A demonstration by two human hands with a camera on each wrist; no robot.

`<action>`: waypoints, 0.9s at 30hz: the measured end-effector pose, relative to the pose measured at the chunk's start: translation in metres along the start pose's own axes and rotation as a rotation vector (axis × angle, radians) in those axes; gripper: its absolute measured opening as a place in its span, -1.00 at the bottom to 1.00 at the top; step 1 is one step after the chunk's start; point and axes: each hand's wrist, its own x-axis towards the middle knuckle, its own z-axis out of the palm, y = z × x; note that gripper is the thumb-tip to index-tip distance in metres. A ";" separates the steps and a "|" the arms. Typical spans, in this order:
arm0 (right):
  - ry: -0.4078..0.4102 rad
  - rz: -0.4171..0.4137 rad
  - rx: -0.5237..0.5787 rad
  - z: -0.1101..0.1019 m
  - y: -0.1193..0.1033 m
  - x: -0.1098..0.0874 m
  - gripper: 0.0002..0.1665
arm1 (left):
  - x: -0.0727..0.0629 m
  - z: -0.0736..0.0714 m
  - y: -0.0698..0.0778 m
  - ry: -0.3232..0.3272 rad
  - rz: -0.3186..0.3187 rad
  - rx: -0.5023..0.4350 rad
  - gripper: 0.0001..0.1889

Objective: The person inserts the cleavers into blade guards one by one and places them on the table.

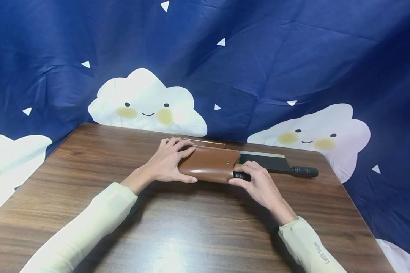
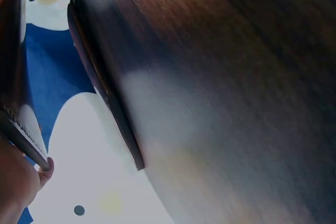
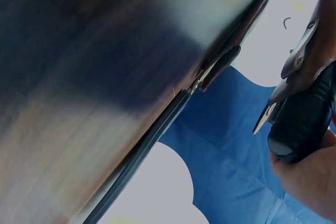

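Note:
A brown leather sheath (image 1: 210,163) with a snap stud is held up over the table. My left hand (image 1: 169,161) grips its left end, thumb along the near edge and fingers over the far edge. From its right end comes a thick black handle (image 3: 304,116), pinched by my right hand (image 1: 257,182); whatever it belongs to is hidden inside the leather. Behind lies a cleaver with a dark blade (image 1: 264,162) and a ribbed black handle (image 1: 305,171). A second brown sheath (image 1: 208,143) lies at the back, mostly covered by the held one.
The wooden table (image 1: 191,227) has its far edge just behind the cleaver and second sheath. A blue curtain (image 1: 225,76) with white clouds hangs right behind that edge. Pale sleeves cover both forearms.

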 end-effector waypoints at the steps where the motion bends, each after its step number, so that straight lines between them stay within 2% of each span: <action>1: 0.002 0.000 -0.002 -0.001 0.000 0.000 -0.60 | 0.001 0.000 0.000 0.001 0.003 0.000 0.07; 9: -0.016 0.030 0.010 -0.001 0.000 -0.001 -0.66 | -0.002 0.004 0.001 -0.052 -0.015 0.010 0.14; 17: -0.059 0.074 0.034 -0.002 0.002 -0.006 -0.67 | -0.006 0.006 0.006 -0.124 0.024 0.051 0.12; 21: -0.094 0.101 0.052 0.000 0.000 -0.010 -0.68 | -0.011 0.008 0.007 -0.172 0.032 0.036 0.10; 27: -0.129 0.131 0.066 0.008 -0.003 -0.016 -0.69 | -0.019 0.011 0.009 -0.264 0.005 -0.007 0.10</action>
